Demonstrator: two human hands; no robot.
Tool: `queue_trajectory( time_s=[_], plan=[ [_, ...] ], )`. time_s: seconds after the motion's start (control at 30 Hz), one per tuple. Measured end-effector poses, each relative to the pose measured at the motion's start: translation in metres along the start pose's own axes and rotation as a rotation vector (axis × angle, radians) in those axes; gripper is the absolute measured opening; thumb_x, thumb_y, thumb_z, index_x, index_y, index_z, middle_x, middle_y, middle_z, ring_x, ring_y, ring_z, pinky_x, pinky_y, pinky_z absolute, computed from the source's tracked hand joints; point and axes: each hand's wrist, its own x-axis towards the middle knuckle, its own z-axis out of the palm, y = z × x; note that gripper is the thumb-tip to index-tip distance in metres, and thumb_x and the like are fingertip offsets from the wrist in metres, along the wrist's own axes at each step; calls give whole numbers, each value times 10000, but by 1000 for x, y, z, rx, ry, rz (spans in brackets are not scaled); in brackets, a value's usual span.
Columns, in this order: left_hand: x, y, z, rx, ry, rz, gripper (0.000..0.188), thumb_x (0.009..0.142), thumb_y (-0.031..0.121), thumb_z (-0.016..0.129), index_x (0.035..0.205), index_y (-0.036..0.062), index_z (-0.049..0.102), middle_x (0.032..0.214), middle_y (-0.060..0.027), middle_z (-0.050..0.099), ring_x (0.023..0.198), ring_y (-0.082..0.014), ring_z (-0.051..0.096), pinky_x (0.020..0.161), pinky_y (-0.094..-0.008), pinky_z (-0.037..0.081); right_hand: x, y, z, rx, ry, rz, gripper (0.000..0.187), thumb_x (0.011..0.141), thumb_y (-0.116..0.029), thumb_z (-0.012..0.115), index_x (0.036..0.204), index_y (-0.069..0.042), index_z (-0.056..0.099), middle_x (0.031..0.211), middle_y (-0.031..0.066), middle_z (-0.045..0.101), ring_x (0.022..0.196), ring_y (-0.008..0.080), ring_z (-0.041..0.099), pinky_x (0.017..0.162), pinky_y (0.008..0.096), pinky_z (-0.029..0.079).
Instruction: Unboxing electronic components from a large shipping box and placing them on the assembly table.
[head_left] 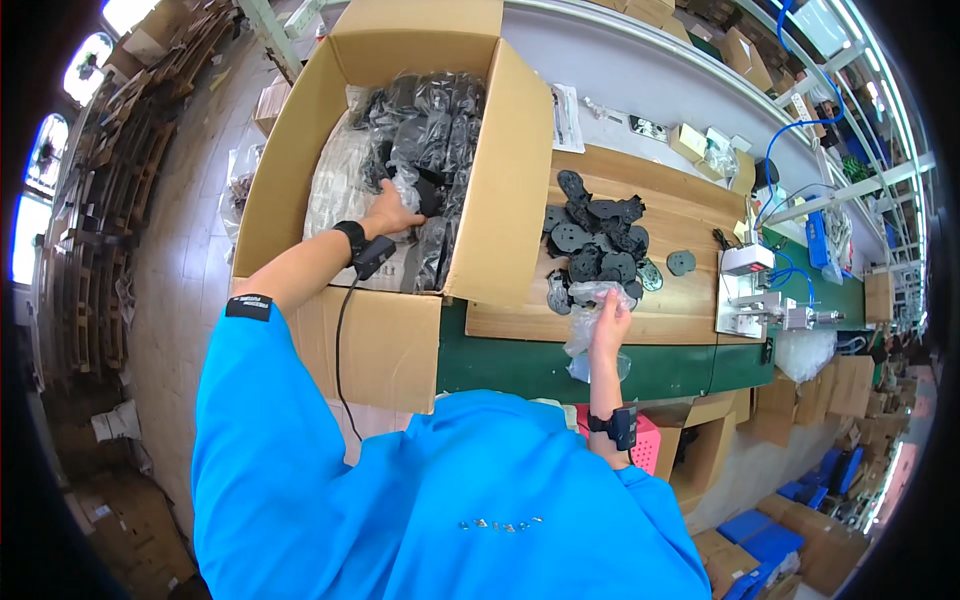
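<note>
My left hand [392, 212] reaches into a large open cardboard box [515, 190] on the left, its fingers closed on a bagged black part [430, 193] with crumpled clear film. More black parts in clear plastic bags [425, 125] lie in rows around it. Over the front edge of a wooden board, my right hand [608, 318] pinches a clear plastic bag [585, 325] that hangs down limp. Just beyond that hand is a heap of loose black plastic parts [590, 235], rounded and flat. One round black piece [681, 263] sits apart to the right of the heap.
The wooden board [690, 210] rests on a green-topped bench [500, 365]. At its right end stands a small metal fixture [742, 290] with blue air hoses. A box flap [385, 345] hangs toward me. A pink basket [647, 443] and cartons are below on the right.
</note>
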Motion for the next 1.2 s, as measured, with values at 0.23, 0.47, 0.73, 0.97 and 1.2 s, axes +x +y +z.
queue_trajectory(
  time_s=[0.23,0.47,0.73,0.97,1.2],
  plan=[
    [29,-10,-13,63,-135,-3,1256,602,376,897,1416,-168,110,1262,-333,563,1201,-405,571,1026,-362,466,-11,0,-1,-14,-3,-42,339,1024,-282,555,873,-10,691,846,15,660,790,88,548,740,266,427],
    [44,-114,-42,-379,-288,154,834,682,264,840,1355,-34,448,1201,-147,620,1134,-274,571,1025,-335,433,-13,9,0,42,1,9,350,1030,-291,544,894,-8,698,843,24,671,798,105,576,743,279,443],
    [14,-94,-85,-569,-552,52,598,805,204,746,1347,62,535,1241,-57,622,1086,-168,564,927,-304,447,-23,-35,21,151,-82,98,307,1030,-265,550,868,-34,669,810,-26,605,740,63,526,678,242,407],
    [-31,-71,-144,-606,-606,-28,603,865,101,709,1412,43,462,1326,-72,584,1195,-182,555,1019,-335,445,-37,-119,40,330,-235,-59,82,953,-73,567,989,-35,630,842,-48,553,730,26,491,668,199,395],
    [-84,-53,-185,-868,-334,21,601,849,112,740,1379,45,464,1244,-70,608,1144,-204,590,1004,-374,468,-56,-189,67,393,-653,-116,454,796,31,486,1242,-52,485,1090,122,611,817,123,582,741,269,510]
  ],
)
